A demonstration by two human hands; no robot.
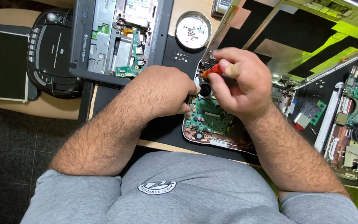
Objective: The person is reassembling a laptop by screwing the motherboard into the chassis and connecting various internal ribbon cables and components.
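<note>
Right hand (238, 85) pinches an orange-handled screwdriver (212, 70), shaft apparently pointing down-left onto the opened laptop's green circuit board (210, 117). Left hand (166, 92), fingers curled, steadies the board beside the tip.

**Green boards, orange handle, black mat**

The screwdriver (213, 69) in the right hand (239, 85) has an orange handle. Under both hands, the circuit board (210, 118) is green, edged by a white and copper-toned casing. Beyond the left hand (168, 93), the round dish (193, 30) is silvery, speckled with dark screws. The mat (166, 128) below is black, the desk (187, 10) pale wood. Right of the hands, the lid panel (311, 41) shows yellow-green and black patches.
</note>
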